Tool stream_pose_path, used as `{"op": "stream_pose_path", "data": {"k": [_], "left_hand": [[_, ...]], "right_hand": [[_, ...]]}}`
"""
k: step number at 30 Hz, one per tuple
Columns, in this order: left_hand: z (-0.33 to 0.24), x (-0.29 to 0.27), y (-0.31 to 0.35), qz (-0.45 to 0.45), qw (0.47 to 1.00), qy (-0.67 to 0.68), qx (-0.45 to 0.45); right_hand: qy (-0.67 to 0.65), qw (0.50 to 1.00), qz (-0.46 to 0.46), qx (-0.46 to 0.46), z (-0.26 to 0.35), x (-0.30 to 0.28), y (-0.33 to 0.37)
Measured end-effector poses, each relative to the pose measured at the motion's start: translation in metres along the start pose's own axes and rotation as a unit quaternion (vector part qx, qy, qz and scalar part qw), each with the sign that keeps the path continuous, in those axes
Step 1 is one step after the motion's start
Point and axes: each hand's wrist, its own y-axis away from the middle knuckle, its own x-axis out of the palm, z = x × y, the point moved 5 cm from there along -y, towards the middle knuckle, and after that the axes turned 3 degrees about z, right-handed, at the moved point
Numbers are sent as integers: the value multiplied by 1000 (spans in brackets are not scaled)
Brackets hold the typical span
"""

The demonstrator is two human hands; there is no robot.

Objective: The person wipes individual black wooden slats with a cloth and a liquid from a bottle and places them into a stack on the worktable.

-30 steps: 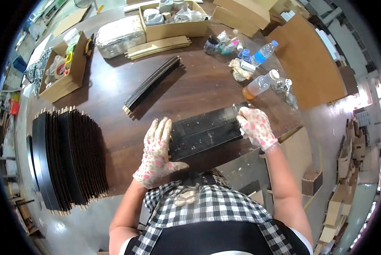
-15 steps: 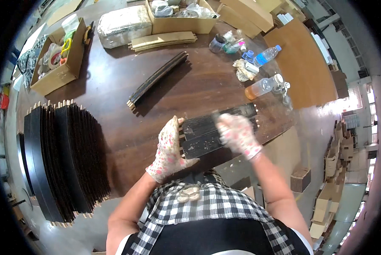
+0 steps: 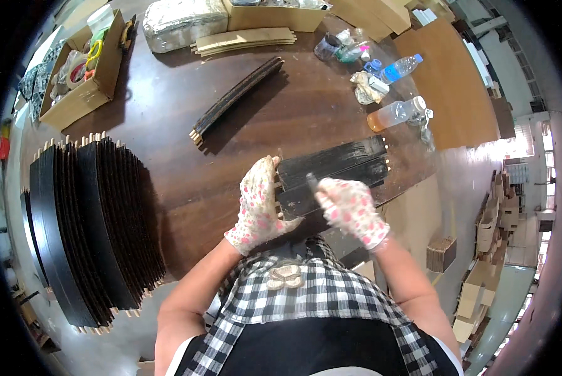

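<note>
While the left hand [image 3: 256,210] braces the left end of the black slats [image 3: 338,160], the right hand [image 3: 354,212], in the head view, is closed round a small grey tool [image 3: 311,182] whose tip lies over the slats near their seam. The left hand is open, its fingers along the slat ends and its thumb spread at the near side; no firm pinch can be made out. Blur hides whether the tool touches the surface. The slats lie side by side close to the near edge of the counter [image 3: 199,182], toward its near right corner. Their long axis runs roughly parallel to that edge, the pegged right end pointing to the counter's right edge. The step in hand appears to be scraping or rubbing the faces, pale streaks showing toward the right end of the farther slat. The next move probably calls for even, lengthwise strokes, with the left end steadied against sliding.
</note>
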Motion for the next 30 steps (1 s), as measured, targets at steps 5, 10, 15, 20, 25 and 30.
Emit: {"op": "stream_pose_path", "data": {"k": [5, 10, 15, 20, 25, 30], "left_hand": [[-1, 1, -2, -4, 1000, -7, 23], [-1, -2, -4, 23, 1000, -5, 9], [-1, -3, -2, -20, 1000, 5, 14], [5, 5, -6, -35, 999, 28, 24], [-4, 0, -6, 10, 1000, 0, -14], [-7, -2, -9, 38, 997, -53, -36]], "right_hand": [[-12, 987, -51, -151, 51, 8, 12], [20, 997, -24, -64, 15, -2, 5], [15, 992, -5, -123, 29, 9, 13], [-59, 991, 3, -120, 48, 13, 18], [-90, 989, -3, -114, 24, 14, 21], [-109, 988, -60, -87, 3, 4, 19]]}}
